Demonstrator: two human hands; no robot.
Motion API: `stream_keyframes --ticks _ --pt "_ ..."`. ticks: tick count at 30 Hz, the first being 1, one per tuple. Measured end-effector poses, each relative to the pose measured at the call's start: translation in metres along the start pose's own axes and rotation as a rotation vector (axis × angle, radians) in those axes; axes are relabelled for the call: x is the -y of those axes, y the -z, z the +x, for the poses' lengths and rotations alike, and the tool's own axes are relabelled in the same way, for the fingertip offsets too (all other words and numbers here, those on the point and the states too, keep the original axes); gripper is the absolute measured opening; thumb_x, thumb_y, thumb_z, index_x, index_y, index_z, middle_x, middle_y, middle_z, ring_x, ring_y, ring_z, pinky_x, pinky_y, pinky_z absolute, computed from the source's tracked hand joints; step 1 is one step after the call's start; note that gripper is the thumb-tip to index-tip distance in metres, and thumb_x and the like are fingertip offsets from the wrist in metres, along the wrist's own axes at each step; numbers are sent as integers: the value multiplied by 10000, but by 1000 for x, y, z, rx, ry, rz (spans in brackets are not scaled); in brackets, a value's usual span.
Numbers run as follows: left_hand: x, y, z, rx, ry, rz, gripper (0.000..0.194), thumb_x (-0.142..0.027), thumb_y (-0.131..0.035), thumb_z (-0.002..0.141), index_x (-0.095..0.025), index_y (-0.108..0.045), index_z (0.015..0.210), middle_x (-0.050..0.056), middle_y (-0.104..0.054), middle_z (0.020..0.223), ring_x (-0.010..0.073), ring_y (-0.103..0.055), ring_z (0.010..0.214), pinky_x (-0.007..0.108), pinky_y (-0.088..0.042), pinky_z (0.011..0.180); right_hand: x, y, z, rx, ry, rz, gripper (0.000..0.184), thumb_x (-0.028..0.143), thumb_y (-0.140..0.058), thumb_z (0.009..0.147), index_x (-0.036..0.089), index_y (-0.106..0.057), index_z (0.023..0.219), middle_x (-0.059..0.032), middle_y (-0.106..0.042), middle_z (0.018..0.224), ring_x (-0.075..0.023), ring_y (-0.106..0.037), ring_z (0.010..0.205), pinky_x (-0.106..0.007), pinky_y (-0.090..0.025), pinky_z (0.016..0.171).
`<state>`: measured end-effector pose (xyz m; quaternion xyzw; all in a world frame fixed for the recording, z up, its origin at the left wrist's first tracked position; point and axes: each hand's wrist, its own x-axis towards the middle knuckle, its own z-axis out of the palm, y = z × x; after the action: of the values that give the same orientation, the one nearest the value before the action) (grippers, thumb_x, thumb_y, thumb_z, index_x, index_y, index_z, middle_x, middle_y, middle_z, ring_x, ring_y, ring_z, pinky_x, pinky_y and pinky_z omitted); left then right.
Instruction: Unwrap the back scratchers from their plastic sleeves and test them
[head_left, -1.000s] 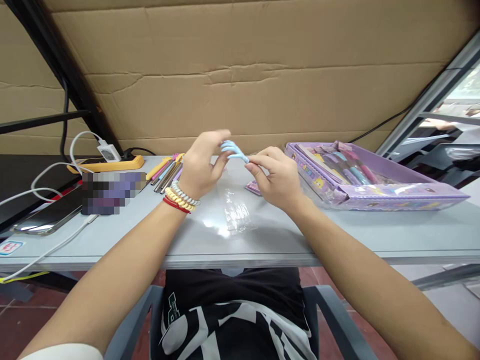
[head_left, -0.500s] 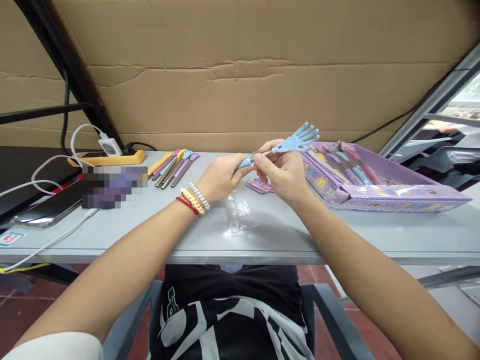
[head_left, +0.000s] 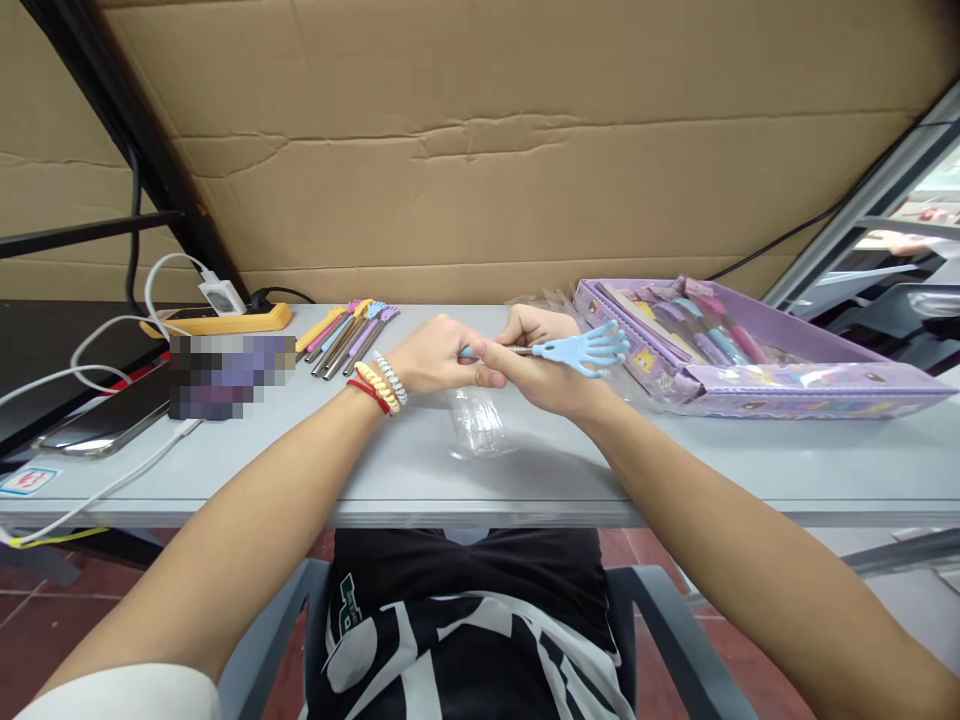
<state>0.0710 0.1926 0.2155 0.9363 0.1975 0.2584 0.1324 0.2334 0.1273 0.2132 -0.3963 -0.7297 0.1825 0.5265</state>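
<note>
A light-blue hand-shaped back scratcher with a metal shaft is held over the desk, its spread fingers pointing right. My left hand is closed round its blue handle end. My right hand grips it by the shaft, thumb near the handle, just short of the scratcher's head. Both hands meet at the middle, hiding part of the handle. Beneath them lies a crumpled clear plastic wrapper. More clear plastic shows behind my right hand.
Several colourful back scratchers lie side by side at the back left. On the right sits an open purple box with wrapped scratchers inside. A yellow power strip, white cables and a phone occupy the left. Cardboard stands behind.
The back scratcher has come down, and its head has swung from pointing upward right to roughly level, tilted slightly down. My right hand has lowered and turned. The small purple cards are now hidden.
</note>
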Motion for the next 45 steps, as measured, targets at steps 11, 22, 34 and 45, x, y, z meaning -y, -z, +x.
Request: stream_keyframes --ticks 11,22,34,45 --pt "-1 9 9 55 62 42 466 -513 -729 619 -176 -456 447 -48 -392 456 69 -332 470 263 -206 476 1 -4 -7 -70 339 -121 324 270 -645 833 195 -449 586 47 -555 450 -54 -419 394 -203 -285 398" --pt "-12 -10 -1 -182 90 -72 602 -741 -409 834 -180 -612 751 -51 -380 515 98 -338 491 266 -263 512 -7 2 8 -213 68 164 339 460 -798 683 188 -597 683 18 -587 582 -98 -516 509 -254 -418 485" --pt "-4 -20 3 -187 294 -387 514 -619 -357 925 -164 -528 1091 119 -640 1062 241 -593 1010 333 -467 818 0 -35 54 -274 -347 714 388 141 -784 578 207 -479 810 135 -318 513 -40 -354 445 -208 -340 462" --pt "-31 -27 9 -183 386 -108 583 -703 -564 754 -209 -331 551 -44 -324 491 102 -328 493 285 -239 494 12 -20 38 -341 -403 808 374 60 -614 612 237 -305 723 155 -253 437 -33 -245 331 -194 -228 360"
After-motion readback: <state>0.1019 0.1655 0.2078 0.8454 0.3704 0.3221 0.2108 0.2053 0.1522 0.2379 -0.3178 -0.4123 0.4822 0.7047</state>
